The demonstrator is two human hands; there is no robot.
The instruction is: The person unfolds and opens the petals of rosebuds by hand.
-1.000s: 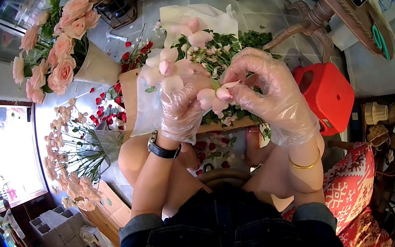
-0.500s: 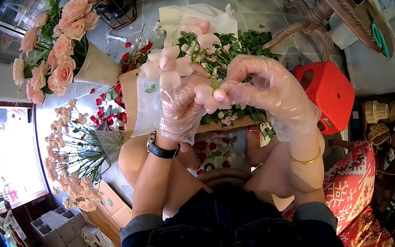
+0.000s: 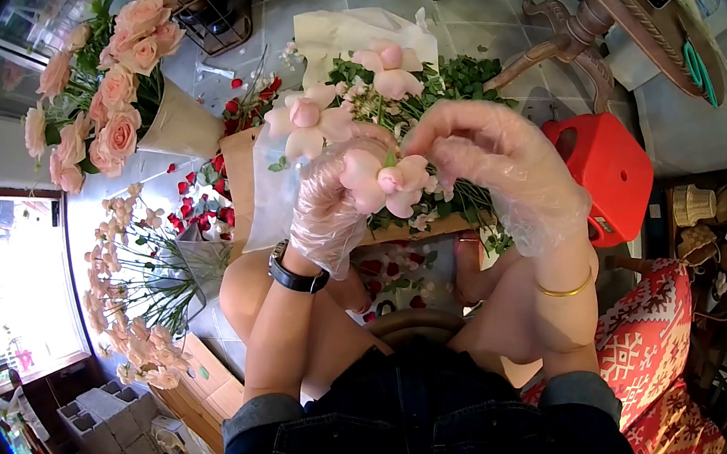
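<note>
Head view, centre: three blooms (image 3: 305,114) spread wide; small blooms (image 3: 356,101) behind less open. Left hand (image 3: 325,211) holds nearest bloom (image 3: 369,182), fingers mostly hidden; right hand (image 3: 515,173) curled beside, pinch unclear.

Clear gloves, black-strapped watch, gold bangle, dark denim with rolled cuffs.

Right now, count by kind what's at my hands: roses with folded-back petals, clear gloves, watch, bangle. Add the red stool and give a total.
Roses with folded-back petals: 3
Clear gloves: 2
Watch: 1
Bangle: 1
Red stool: 1
Total: 8
</note>
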